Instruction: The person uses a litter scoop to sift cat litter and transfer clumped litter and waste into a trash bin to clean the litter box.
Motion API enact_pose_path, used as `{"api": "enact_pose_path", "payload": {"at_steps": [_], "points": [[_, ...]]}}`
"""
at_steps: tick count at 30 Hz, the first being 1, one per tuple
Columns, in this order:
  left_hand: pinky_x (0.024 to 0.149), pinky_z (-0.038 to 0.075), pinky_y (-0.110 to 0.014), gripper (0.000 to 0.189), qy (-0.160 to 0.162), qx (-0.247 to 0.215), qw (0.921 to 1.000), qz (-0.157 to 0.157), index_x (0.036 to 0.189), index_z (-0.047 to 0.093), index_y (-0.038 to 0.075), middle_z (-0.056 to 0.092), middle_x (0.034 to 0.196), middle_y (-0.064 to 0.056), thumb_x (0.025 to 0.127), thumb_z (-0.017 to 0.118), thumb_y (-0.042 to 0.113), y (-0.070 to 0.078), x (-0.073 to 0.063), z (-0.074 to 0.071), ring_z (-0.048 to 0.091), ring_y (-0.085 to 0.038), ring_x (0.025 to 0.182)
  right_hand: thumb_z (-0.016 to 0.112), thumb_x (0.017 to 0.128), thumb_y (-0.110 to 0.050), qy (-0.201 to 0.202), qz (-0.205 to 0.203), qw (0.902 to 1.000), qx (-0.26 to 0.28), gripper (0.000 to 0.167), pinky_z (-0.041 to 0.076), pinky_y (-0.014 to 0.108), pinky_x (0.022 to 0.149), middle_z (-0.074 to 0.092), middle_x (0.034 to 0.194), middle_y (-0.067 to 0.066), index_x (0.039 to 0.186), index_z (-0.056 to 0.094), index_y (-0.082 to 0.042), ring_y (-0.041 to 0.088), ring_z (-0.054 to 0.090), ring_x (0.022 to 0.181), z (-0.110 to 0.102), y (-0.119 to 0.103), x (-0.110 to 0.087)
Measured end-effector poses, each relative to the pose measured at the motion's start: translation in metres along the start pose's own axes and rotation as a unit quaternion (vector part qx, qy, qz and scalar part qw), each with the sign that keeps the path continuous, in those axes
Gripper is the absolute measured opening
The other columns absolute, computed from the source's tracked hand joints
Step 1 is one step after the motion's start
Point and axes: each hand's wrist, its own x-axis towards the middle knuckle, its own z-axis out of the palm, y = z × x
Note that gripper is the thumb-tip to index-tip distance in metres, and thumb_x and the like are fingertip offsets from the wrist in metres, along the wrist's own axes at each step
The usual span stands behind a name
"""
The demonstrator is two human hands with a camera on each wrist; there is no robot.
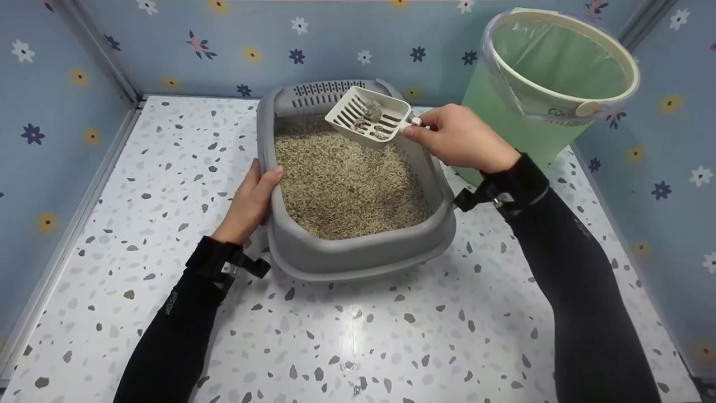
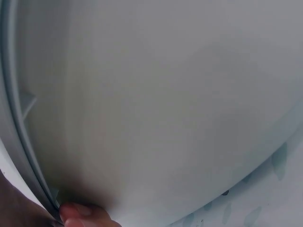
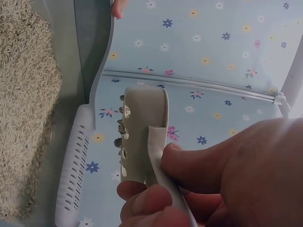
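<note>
A grey litter box (image 1: 363, 254) filled with tan pellet litter (image 1: 347, 179) stands on the speckled surface. My left hand (image 1: 250, 201) grips its left rim, thumb over the edge; in the left wrist view the fingertips (image 2: 85, 213) curl under that rim against the outer wall. Above the back right part of the box, my right hand (image 1: 461, 137) holds a cream slotted litter scoop (image 1: 349, 133) by its handle. Grey litter clumps (image 1: 373, 111) lie in the scoop. Seen from the right wrist, the thumb presses along the handle (image 3: 163, 165), and bits poke out through the slots.
A green trash bin (image 1: 503, 117) with a clear plastic liner (image 1: 495, 61) stands at the back right, close to the right forearm. Blue flowered panels (image 1: 335, 45) enclose the back and both sides. The white speckled tabletop (image 1: 347, 341) extends in front of the box.
</note>
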Motion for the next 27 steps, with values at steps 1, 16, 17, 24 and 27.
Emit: {"api": "enact_pose_path", "payload": {"at_steps": [1, 16, 17, 24, 27], "points": [[0.044, 0.035, -0.025, 0.092, 0.002, -0.002, 1.0000, 0.001, 0.178, 0.022, 0.011, 0.052, 0.116, -0.019, 0.109, 0.057, 0.060, 0.000, 0.000, 0.000, 0.036, -0.008, 0.050, 0.062, 0.115, -0.046, 0.001, -0.003, 1.0000, -0.001, 0.041, 0.033, 0.028, 0.052, 0.045, 0.066, -0.006, 0.096, 0.075, -0.013, 0.008, 0.037, 0.054, -0.001, 0.000, -0.001], [0.044, 0.035, -0.025, 0.090, 0.006, 0.009, 0.9999, -0.008, 0.177, 0.025, 0.014, 0.052, 0.098, -0.010, 0.109, 0.056, 0.065, 0.000, -0.001, 0.001, 0.035, -0.007, 0.051, 0.063, 0.113, -0.053, 0.032, -0.002, 0.9995, -0.007, 0.051, 0.034, 0.031, 0.055, 0.047, 0.064, -0.004, 0.082, 0.068, -0.012, 0.010, 0.038, 0.054, -0.028, 0.010, -0.021], [0.044, 0.035, -0.025, 0.090, 0.005, 0.008, 0.9999, -0.007, 0.177, 0.025, 0.015, 0.052, 0.102, -0.013, 0.109, 0.056, 0.064, 0.000, -0.001, 0.002, 0.035, -0.007, 0.051, 0.063, 0.113, -0.054, 0.031, 0.002, 0.9995, -0.002, 0.053, 0.034, 0.031, 0.055, 0.048, 0.064, -0.003, 0.080, 0.065, -0.012, 0.011, 0.039, 0.054, -0.032, 0.011, -0.024], [0.097, 0.052, -0.030, 0.095, 0.001, 0.012, 0.9999, -0.010, 0.180, 0.015, 0.013, 0.042, 0.161, -0.027, 0.109, 0.055, 0.062, 0.001, -0.001, 0.002, 0.061, -0.025, 0.119, 0.063, 0.108, -0.065, 0.030, 0.041, 0.9987, 0.002, 0.061, 0.033, 0.033, 0.052, 0.049, 0.062, -0.003, 0.084, 0.068, -0.010, 0.013, 0.042, 0.054, -0.071, 0.018, -0.034], [0.132, 0.026, -0.035, 0.102, -0.004, 0.008, 0.9999, -0.011, 0.179, 0.002, 0.008, 0.015, 0.183, -0.020, 0.109, 0.054, 0.060, 0.000, 0.000, 0.002, 0.028, -0.025, 0.163, 0.063, 0.109, -0.063, 0.038, 0.057, 0.9976, 0.013, 0.056, 0.033, 0.031, 0.051, 0.049, 0.062, -0.004, 0.104, 0.079, -0.009, 0.011, 0.041, 0.053, -0.091, 0.025, -0.039]]}}
